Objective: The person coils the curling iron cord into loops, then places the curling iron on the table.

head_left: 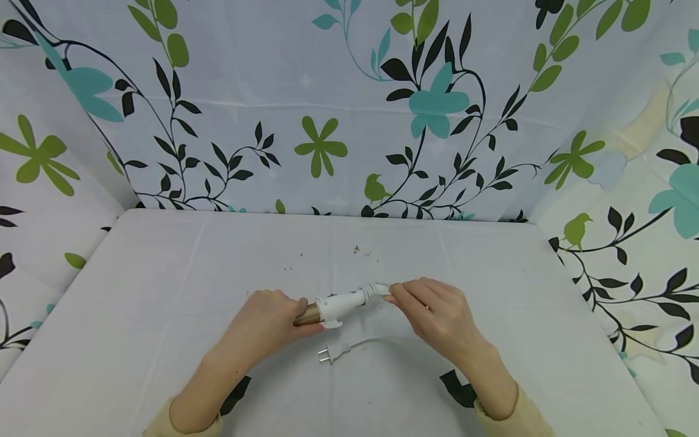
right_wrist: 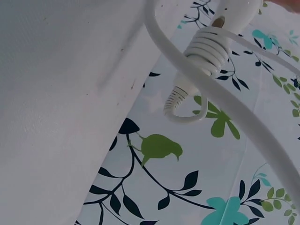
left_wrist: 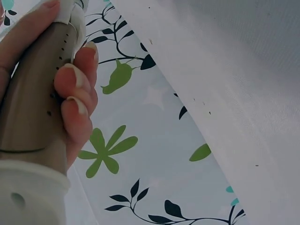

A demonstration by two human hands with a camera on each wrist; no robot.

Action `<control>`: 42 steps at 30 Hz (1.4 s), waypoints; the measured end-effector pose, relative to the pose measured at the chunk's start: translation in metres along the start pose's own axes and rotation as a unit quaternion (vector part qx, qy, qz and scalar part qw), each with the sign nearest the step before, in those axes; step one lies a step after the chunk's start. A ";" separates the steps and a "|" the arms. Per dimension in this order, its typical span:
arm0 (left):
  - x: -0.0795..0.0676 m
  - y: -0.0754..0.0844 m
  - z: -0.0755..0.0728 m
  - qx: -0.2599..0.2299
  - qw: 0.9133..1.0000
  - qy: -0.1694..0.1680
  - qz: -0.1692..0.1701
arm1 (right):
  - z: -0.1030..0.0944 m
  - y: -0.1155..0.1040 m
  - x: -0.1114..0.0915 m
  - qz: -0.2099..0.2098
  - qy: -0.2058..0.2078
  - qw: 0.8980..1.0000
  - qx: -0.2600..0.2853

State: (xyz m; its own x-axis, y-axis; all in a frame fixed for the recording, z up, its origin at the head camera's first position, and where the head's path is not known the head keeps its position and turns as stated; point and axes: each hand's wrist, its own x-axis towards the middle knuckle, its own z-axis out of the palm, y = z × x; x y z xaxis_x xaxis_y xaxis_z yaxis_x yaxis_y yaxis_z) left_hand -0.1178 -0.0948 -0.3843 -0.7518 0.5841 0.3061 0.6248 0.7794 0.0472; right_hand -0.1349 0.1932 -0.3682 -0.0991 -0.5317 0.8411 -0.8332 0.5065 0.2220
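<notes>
A hair curling iron [head_left: 341,305] with a white handle and a brown-gold barrel [left_wrist: 35,93] is held over the white table, slanting up to the right. My left hand [head_left: 267,318] grips it round the barrel, fingers curled along the dotted side in the left wrist view. At the handle's end the white power cord [right_wrist: 206,49] is wound in several coils. My right hand [head_left: 439,312] pinches the cord just beyond these coils. Below, the two-pin plug [head_left: 334,352] hangs or lies near the tabletop, its cord running right toward the right hand.
The white tabletop [head_left: 218,261] has small dark crumbs [head_left: 357,249] toward its back. Curtains with a leaf and flower print [head_left: 246,91] stand behind and at both sides. Two black strips [head_left: 457,388] lie near the forearms.
</notes>
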 end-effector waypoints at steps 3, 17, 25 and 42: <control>0.000 0.000 0.001 -0.013 0.999 -0.017 0.028 | 0.000 0.001 0.000 -0.001 0.006 1.000 -0.004; 0.000 0.000 -0.004 -0.007 0.993 -0.031 0.110 | -0.002 0.008 -0.006 0.039 0.002 0.999 -0.004; 0.000 0.004 -0.004 -0.045 0.991 -0.026 0.125 | -0.003 0.014 -0.011 0.080 -0.029 0.996 0.015; 0.001 0.006 -0.009 -0.154 0.973 0.042 0.164 | 0.006 0.028 -0.035 0.216 -0.098 0.955 0.176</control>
State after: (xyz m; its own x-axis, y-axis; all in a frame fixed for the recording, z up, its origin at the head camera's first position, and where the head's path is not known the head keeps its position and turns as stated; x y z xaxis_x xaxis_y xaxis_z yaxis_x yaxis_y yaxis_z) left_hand -0.1128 -0.0913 -0.3755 -0.4888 0.7599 0.4286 0.8720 0.4407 0.2131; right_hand -0.1584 0.2222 -0.3945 -0.5459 -0.4588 0.7011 -0.8196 0.4661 -0.3332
